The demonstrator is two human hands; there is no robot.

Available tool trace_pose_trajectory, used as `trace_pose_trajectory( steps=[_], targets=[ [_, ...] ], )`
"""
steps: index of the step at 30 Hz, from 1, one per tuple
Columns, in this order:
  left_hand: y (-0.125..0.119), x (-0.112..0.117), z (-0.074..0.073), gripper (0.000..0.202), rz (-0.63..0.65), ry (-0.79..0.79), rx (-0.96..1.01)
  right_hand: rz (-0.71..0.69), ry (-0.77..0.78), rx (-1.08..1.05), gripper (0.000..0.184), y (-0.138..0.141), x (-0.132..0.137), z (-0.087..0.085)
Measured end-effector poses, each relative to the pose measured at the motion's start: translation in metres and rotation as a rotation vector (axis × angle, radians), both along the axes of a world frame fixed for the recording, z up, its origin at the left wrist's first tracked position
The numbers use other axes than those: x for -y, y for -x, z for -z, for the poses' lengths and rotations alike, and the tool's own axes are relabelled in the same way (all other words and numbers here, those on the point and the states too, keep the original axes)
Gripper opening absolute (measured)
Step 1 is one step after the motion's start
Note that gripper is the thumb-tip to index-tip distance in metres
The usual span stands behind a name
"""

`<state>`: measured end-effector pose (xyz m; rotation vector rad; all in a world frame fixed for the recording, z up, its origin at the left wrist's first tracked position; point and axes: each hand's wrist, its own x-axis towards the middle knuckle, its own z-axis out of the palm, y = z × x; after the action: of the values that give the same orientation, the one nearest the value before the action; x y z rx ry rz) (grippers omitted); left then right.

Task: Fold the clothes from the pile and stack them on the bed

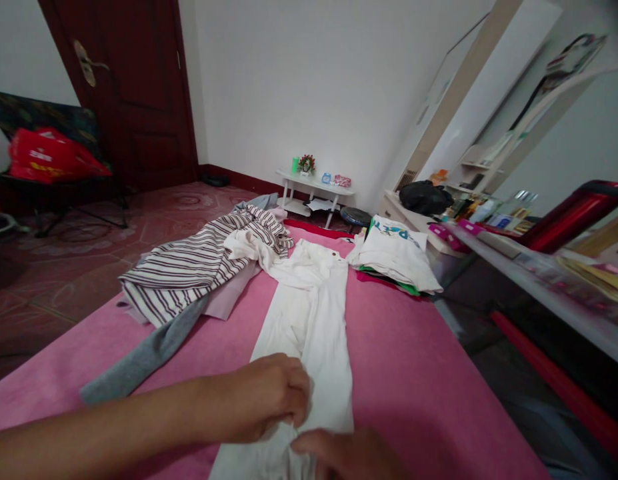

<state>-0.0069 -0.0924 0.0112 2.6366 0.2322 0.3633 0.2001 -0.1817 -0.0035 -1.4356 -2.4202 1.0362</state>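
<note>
White trousers (329, 327) lie lengthwise on a pink bed cover (403, 373), waistband and button at the far end, legs toward me. My left hand (276, 397) is closed on the fabric of one leg, fingers curled into a pinch. Close beside it at the bottom edge, my right hand (349, 453) has thumb and fingers closed on the same trousers; part of this hand is cut off by the frame and blurred. A little bunched cloth shows between the two hands.
Striped shirt (189, 260) and a grey sleeve (143, 353) lie in a loose heap at left. Stacked folded clothes (399, 253) sit at right. A cluttered dressing table (529, 287) borders the bed's right side. Behind are a low white table (313, 181) and a chair with a red bag (49, 157).
</note>
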Motion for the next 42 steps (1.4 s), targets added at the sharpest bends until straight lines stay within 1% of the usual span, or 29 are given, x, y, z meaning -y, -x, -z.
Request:
trace_pose_trajectory(
  steps=[1, 2, 4, 5, 6, 7, 9, 10, 12, 13, 15, 17, 18, 19, 21, 22, 24, 25, 27, 28, 30, 31, 32, 33, 34, 36, 38, 40, 42],
  targets=[
    [0.0, 0.001, 0.001, 0.023, -0.012, -0.016, -0.003, 0.069, -0.006, -0.074, 0.022, -0.002, -0.011, -0.009],
    [-0.001, 0.003, 0.0, 0.023, -0.023, -0.018, -0.002, 0.151, -0.055, -0.14, 0.021, -0.006, -0.025, -0.017],
    [-0.004, 0.005, -0.001, 0.021, -0.026, 0.014, 0.014, 0.3, -0.248, -0.213, 0.023, -0.015, -0.056, -0.023],
    [-0.006, 0.006, -0.003, 0.018, -0.02, 0.038, 0.024, 0.329, -0.349, -0.208, 0.028, -0.021, -0.073, -0.021],
    [-0.007, 0.007, -0.004, 0.016, -0.014, 0.058, 0.03, 0.316, -0.419, -0.179, 0.035, -0.027, -0.091, -0.016],
    [-0.009, 0.007, -0.004, 0.013, -0.01, 0.074, 0.037, 0.282, -0.455, -0.122, 0.043, -0.033, -0.108, -0.008],
    [-0.01, 0.008, -0.003, 0.008, -0.013, 0.105, 0.055, 0.203, -0.431, 0.051, 0.056, -0.043, -0.141, 0.008],
    [-0.011, 0.007, -0.002, 0.007, -0.015, 0.126, 0.064, 0.186, -0.398, 0.149, 0.059, -0.045, -0.156, 0.014],
    [-0.01, 0.007, 0.002, 0.006, -0.015, 0.194, 0.075, 0.22, -0.36, 0.317, 0.056, -0.041, -0.181, 0.018],
    [-0.009, 0.006, 0.003, 0.008, -0.017, 0.244, 0.074, 0.27, -0.38, 0.373, 0.052, -0.036, -0.191, 0.017],
    [-0.006, 0.003, 0.001, 0.013, -0.037, 0.357, 0.053, 0.374, -0.476, 0.414, 0.046, -0.02, -0.206, 0.013],
    [-0.001, -0.006, -0.005, 0.018, -0.109, 0.416, 0.043, 0.437, -0.547, 0.391, 0.047, -0.001, -0.213, 0.013],
    [0.003, -0.014, -0.01, 0.019, -0.18, 0.399, 0.057, 0.448, -0.551, 0.374, 0.05, 0.007, -0.214, 0.016],
    [0.009, -0.024, -0.015, 0.019, -0.279, 0.346, 0.082, 0.447, -0.535, 0.363, 0.052, 0.013, -0.215, 0.021],
    [0.025, -0.053, -0.026, 0.02, -0.516, 0.148, 0.147, 0.443, -0.494, 0.357, 0.056, 0.019, -0.214, 0.032],
    [0.036, -0.07, -0.031, 0.021, -0.646, 0.026, 0.169, 0.446, -0.487, 0.354, 0.057, 0.02, -0.214, 0.037],
    [0.06, -0.108, -0.038, 0.026, -0.861, -0.202, 0.166, 0.443, -0.488, 0.345, 0.057, 0.018, -0.213, 0.044],
    [0.071, -0.126, -0.04, 0.031, -0.968, -0.288, 0.137, 0.444, -0.489, 0.34, 0.057, 0.017, -0.214, 0.046],
    [0.09, -0.155, -0.039, 0.053, -1.121, -0.363, 0.025, 0.447, -0.49, 0.331, 0.057, 0.014, -0.214, 0.046],
    [0.096, -0.166, -0.036, 0.067, -1.159, -0.369, -0.055, 0.451, -0.492, 0.328, 0.057, 0.014, -0.214, 0.045],
    [0.099, -0.177, -0.029, 0.09, -1.152, -0.359, -0.243, 0.459, -0.493, 0.322, 0.057, 0.014, -0.215, 0.044],
    [0.097, -0.178, -0.025, 0.096, -1.13, -0.358, -0.33, 0.459, -0.492, 0.32, 0.057, 0.014, -0.215, 0.043],
    [0.093, -0.178, -0.022, 0.099, -1.112, -0.358, -0.397, 0.458, -0.491, 0.32, 0.057, 0.014, -0.215, 0.042],
    [0.089, -0.177, -0.018, 0.096, -1.113, -0.345, -0.423, 0.457, -0.488, 0.32, 0.057, 0.015, -0.214, 0.042],
    [0.085, -0.175, -0.016, 0.087, -1.136, -0.319, -0.409, 0.456, -0.486, 0.322, 0.057, 0.015, -0.214, 0.042],
    [0.081, -0.175, -0.014, 0.06, -1.211, -0.245, -0.31, 0.455, -0.482, 0.324, 0.057, 0.015, -0.214, 0.042],
    [0.083, -0.179, -0.016, 0.035, -1.267, -0.169, -0.203, 0.454, -0.48, 0.321, 0.057, 0.014, -0.213, 0.042],
    [0.092, -0.189, -0.021, 0.025, -1.301, -0.105, -0.131, 0.453, -0.482, 0.313, 0.057, 0.014, -0.213, 0.042],
    [0.105, -0.201, -0.028, 0.024, -1.346, -0.011, -0.034, 0.454, -0.484, 0.306, 0.057, 0.014, -0.213, 0.043]
  ],
)
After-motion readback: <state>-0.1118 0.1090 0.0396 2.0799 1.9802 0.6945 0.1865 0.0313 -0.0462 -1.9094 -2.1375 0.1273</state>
